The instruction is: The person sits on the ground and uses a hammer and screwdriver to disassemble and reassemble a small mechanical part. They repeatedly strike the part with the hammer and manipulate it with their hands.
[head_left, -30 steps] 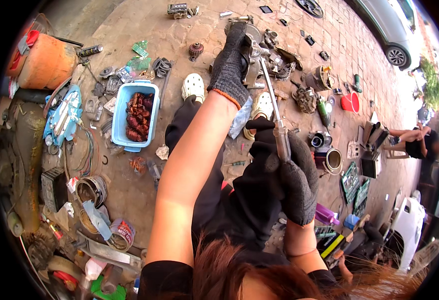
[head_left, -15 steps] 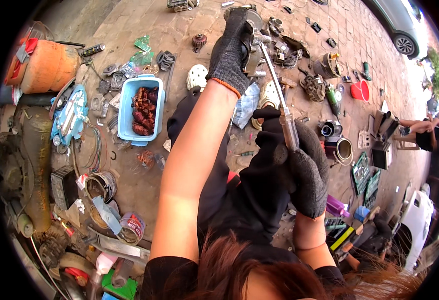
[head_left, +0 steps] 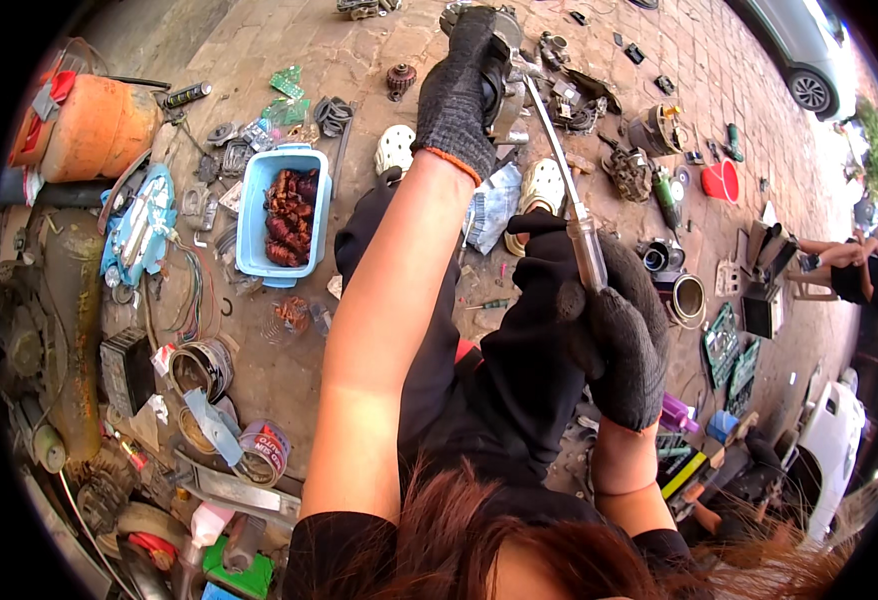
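My left hand (head_left: 459, 110), in a dark knit glove with an orange cuff, is closed round a grey metal machine part (head_left: 510, 112) held out at the top. Its fingers hide much of the part, whose exact kind I cannot make out. In my right hand (head_left: 627, 355), also gloved, sits a screwdriver (head_left: 587, 252) with a see-through handle and a long metal shaft. The shaft slants up and left, its tip close beside the metal part; I cannot tell whether they touch. Below them lie my dark-trousered legs and cream clogs (head_left: 542, 187).
A light-blue tub (head_left: 246, 225) of copper windings stands on the left, near an orange bucket (head_left: 99, 130). Scattered motor parts (head_left: 629, 172), an angle grinder (head_left: 667, 198) and a red bucket (head_left: 721, 182) lie on the right. Another person (head_left: 849, 265) sits at far right.
My right hand and the screwdriver have shifted slightly right and down, with the tip a little right of before. My left hand has tilted slightly with the metal part.
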Demonstrator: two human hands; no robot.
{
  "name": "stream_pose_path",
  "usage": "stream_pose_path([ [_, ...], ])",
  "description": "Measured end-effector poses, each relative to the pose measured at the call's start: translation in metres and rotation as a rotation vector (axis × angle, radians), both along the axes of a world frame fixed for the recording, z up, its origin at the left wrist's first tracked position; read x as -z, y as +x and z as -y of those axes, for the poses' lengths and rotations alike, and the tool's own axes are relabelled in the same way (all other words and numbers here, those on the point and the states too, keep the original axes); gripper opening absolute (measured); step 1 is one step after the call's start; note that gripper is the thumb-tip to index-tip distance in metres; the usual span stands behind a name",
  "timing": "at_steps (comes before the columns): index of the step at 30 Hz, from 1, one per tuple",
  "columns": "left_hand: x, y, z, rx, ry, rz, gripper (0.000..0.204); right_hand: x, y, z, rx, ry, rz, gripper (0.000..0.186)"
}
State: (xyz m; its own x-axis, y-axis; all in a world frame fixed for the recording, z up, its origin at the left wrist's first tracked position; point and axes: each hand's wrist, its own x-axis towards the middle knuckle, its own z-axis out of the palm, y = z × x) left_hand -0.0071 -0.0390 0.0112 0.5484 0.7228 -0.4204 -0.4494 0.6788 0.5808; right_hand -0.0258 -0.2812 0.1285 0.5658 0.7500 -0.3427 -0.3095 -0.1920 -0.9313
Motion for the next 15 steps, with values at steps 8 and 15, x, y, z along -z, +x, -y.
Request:
stream_pose_path([
  [8,0.0,-0.002,-0.001,-0.035,0.054,-0.001,0.044,0.002,0.0,0.0,0.015,0.063,-0.121,0.052],
  [15,-0.002,-0.003,0.0,-0.154,0.182,0.052,0.047,0.006,0.014,0.012,0.027,0.353,-0.886,0.052],
])
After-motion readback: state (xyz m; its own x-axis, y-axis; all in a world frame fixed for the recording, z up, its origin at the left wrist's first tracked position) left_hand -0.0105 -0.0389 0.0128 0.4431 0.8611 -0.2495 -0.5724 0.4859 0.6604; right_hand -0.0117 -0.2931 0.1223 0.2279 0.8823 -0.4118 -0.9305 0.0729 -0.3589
